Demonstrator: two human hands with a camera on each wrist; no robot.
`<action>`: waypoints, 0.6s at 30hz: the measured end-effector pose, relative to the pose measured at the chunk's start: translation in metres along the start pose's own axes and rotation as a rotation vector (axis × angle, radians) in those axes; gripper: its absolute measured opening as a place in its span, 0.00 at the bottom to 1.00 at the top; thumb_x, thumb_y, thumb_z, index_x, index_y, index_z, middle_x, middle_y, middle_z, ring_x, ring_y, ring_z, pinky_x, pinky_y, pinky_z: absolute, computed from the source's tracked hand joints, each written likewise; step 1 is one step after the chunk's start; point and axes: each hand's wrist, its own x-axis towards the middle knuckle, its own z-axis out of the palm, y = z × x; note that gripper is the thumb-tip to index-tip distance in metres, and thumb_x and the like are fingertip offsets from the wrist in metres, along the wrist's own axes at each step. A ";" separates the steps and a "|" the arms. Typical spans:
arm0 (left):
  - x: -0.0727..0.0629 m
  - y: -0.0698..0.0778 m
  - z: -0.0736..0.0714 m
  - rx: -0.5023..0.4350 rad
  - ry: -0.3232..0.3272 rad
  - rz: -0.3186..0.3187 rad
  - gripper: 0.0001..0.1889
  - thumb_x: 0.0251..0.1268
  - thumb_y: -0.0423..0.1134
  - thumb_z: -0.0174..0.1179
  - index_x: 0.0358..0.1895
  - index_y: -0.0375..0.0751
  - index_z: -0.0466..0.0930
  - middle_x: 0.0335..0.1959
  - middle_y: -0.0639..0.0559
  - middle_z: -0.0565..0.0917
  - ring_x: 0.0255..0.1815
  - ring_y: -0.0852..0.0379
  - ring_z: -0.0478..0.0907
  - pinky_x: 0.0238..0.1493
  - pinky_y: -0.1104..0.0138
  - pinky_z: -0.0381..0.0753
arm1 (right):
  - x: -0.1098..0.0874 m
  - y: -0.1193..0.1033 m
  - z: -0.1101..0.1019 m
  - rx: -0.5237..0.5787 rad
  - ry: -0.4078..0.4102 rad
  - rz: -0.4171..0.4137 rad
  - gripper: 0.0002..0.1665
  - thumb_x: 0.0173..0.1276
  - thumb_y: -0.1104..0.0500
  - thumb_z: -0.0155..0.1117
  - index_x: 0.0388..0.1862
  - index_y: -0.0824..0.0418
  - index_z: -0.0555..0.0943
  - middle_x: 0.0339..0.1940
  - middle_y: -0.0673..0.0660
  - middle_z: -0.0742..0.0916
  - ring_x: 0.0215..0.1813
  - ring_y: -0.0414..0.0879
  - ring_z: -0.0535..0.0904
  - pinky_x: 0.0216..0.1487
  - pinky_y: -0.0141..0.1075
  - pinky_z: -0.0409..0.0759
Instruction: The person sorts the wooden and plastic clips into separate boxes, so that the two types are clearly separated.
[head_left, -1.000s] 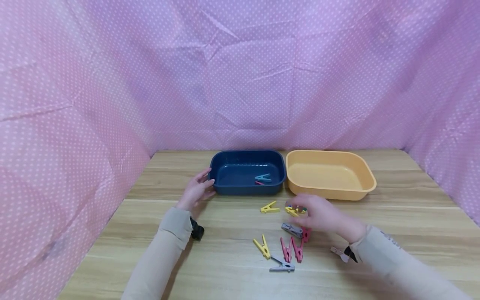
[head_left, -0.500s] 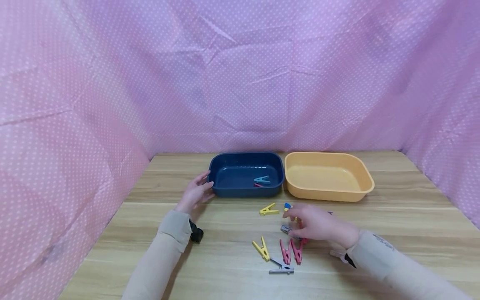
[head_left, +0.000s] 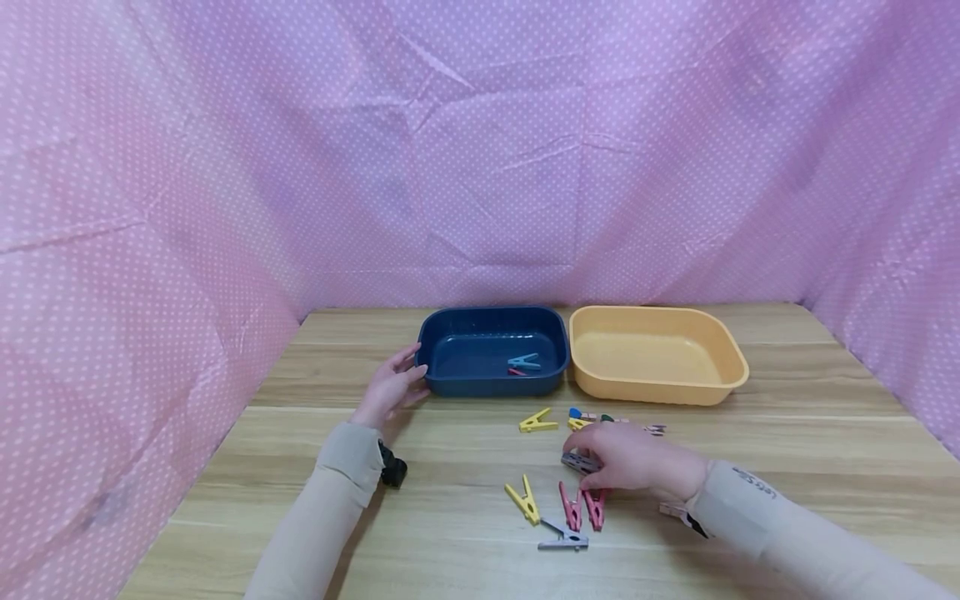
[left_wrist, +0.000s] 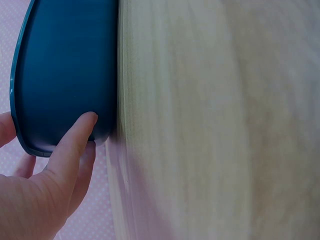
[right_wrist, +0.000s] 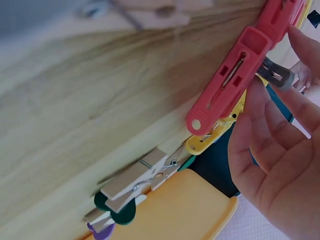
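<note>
My left hand (head_left: pixel 392 385) rests at the left end of the blue tray (head_left: pixel 495 386), its fingers touching the rim and outer wall; the left wrist view shows the fingers (left_wrist: pixel 75 140) fairly straight against the wall. My right hand (head_left: pixel 637 457) is low over the table, thumb and fingers on either side of a grey clothespin (head_left: pixel 581 463), which it pinches. In the right wrist view the grey clothespin (right_wrist: pixel 276 74) is partly hidden behind a red clothespin (right_wrist: pixel 225 82). Two pink-red clothespins (head_left: pixel 571 505) lie just in front of this hand.
A yellow-orange tray (head_left: pixel 652 390) stands right of the blue one, which holds a light blue clothespin (head_left: pixel 524 362) and a small red piece. Yellow clothespins (head_left: pixel 537 421), another grey clothespin (head_left: pixel 564 540) and wooden clothespins (right_wrist: pixel 135 180) with coloured ends lie on the table.
My right hand has moved from the yellow and wooden clothespins towards the front, onto the grey clothespin, and its fingers have closed about it. The left hand stays at the blue tray.
</note>
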 end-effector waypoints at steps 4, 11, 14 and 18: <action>-0.001 0.000 0.000 0.000 -0.004 0.003 0.29 0.73 0.29 0.46 0.74 0.43 0.52 0.75 0.37 0.52 0.68 0.37 0.62 0.62 0.46 0.68 | 0.002 0.001 0.001 -0.013 -0.012 -0.012 0.22 0.55 0.52 0.74 0.49 0.54 0.82 0.45 0.48 0.85 0.39 0.37 0.75 0.45 0.40 0.79; -0.002 0.001 0.000 0.006 -0.004 0.002 0.29 0.73 0.29 0.46 0.74 0.43 0.52 0.75 0.37 0.52 0.68 0.36 0.62 0.62 0.46 0.67 | 0.002 0.000 0.001 -0.033 -0.016 -0.036 0.18 0.57 0.56 0.71 0.48 0.55 0.83 0.40 0.45 0.84 0.32 0.35 0.71 0.35 0.33 0.74; -0.002 0.001 0.000 0.009 0.000 0.001 0.29 0.72 0.29 0.46 0.74 0.43 0.52 0.75 0.37 0.52 0.68 0.36 0.62 0.62 0.46 0.68 | 0.003 -0.001 0.001 -0.038 -0.014 -0.035 0.16 0.58 0.58 0.71 0.47 0.55 0.83 0.38 0.45 0.84 0.32 0.35 0.71 0.36 0.33 0.75; -0.001 0.000 0.000 0.013 -0.001 -0.001 0.29 0.73 0.29 0.46 0.74 0.44 0.52 0.75 0.37 0.52 0.69 0.37 0.61 0.63 0.46 0.67 | 0.003 -0.001 0.002 -0.052 -0.003 -0.052 0.13 0.59 0.61 0.69 0.45 0.54 0.84 0.38 0.45 0.85 0.34 0.35 0.73 0.39 0.36 0.79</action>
